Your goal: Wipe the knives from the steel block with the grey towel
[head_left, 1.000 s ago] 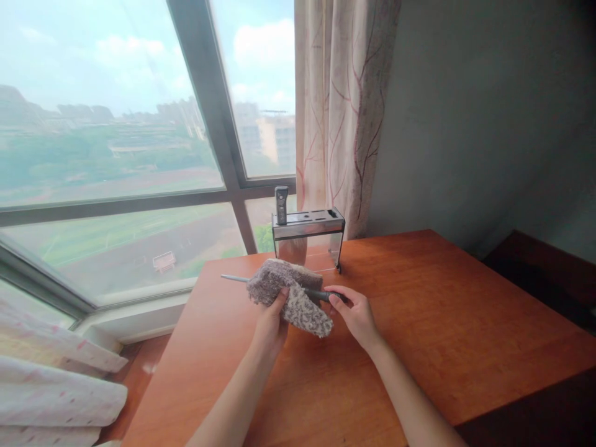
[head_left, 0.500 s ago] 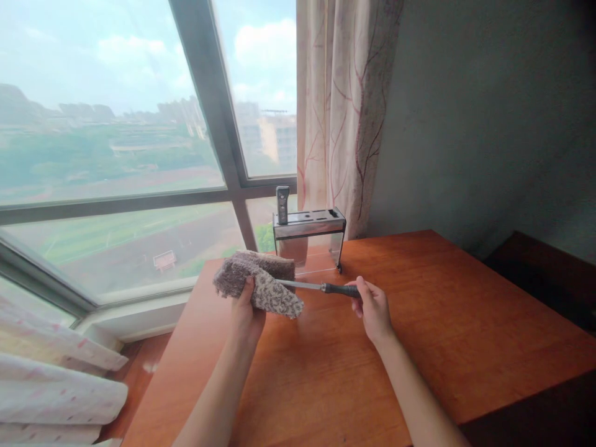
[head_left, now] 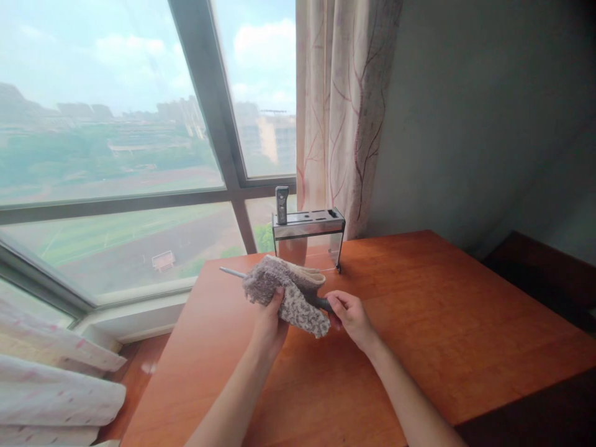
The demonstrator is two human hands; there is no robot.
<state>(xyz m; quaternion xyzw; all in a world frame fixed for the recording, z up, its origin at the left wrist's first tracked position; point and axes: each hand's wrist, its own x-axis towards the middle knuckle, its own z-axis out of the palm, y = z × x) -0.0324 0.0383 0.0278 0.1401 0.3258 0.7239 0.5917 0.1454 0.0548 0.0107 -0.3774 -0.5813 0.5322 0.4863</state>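
Note:
My left hand (head_left: 271, 321) is closed around a fluffy grey-and-white cloth (head_left: 302, 303), thumb on top. The cloth is folded about a honing steel (head_left: 231, 272), whose thin metal tip pokes out past the cloth's left side. Most of its rod is hidden inside the folds. My right hand (head_left: 352, 316) grips the black handle, which shows only in part at the cloth's right edge. Both hands are held above the table. Behind the cloth stands a clear-sided knife block (head_left: 307, 231) with a slotted metal top. A grey handle (head_left: 282, 205) sticks up from its left end.
The brown wooden table (head_left: 419, 298) reaches to the window (head_left: 116, 155) on the left and back. A patterned curtain (head_left: 344, 112) hangs behind the knife block, beside a grey wall (head_left: 475, 124). More curtain fabric (head_left: 56, 391) lies at lower left.
The cloth and left hand have shifted right, toward the right hand, which moved slightly left. The rod has slid through the cloth, so its tip now shows on the left and the handle meets the cloth.

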